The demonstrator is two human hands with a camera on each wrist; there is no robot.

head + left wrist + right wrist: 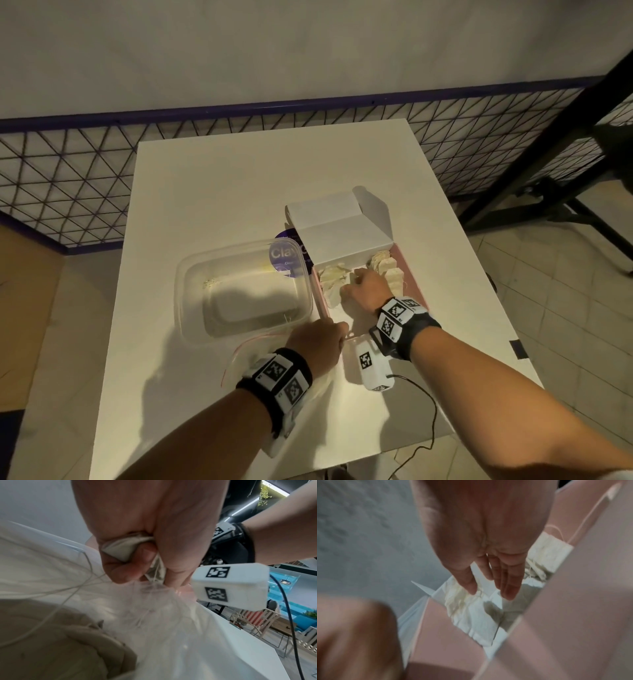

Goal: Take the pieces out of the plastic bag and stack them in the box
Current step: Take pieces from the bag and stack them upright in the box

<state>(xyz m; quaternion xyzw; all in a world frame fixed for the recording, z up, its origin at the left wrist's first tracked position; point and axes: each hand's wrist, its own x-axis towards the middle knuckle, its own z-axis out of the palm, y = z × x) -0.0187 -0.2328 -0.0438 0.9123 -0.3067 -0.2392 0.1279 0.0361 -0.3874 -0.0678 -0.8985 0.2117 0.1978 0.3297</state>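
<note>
L hand (154,536) fisted on cloth piece (116,547); R hand (366,287) fingers straight in box (411,274), "Clay" label (284,253)

Surface: white table (212,178).
On it: open pink box (412,274), clear plastic container (191,294), plastic bag (239,356), black cable (424,394).

The box (412,274) is seen to be of matt card, pink inside, with a white lid flap; the pieces (471,616) within appear as pale, crinkled, rough-edged cloth or paper. At its nine o'clock, a clear glossy plastic container (191,274) is noted on the smooth matt white table (212,178). A thin transparent plastic bag (154,622) is observed, slightly glossy and creased.
</note>
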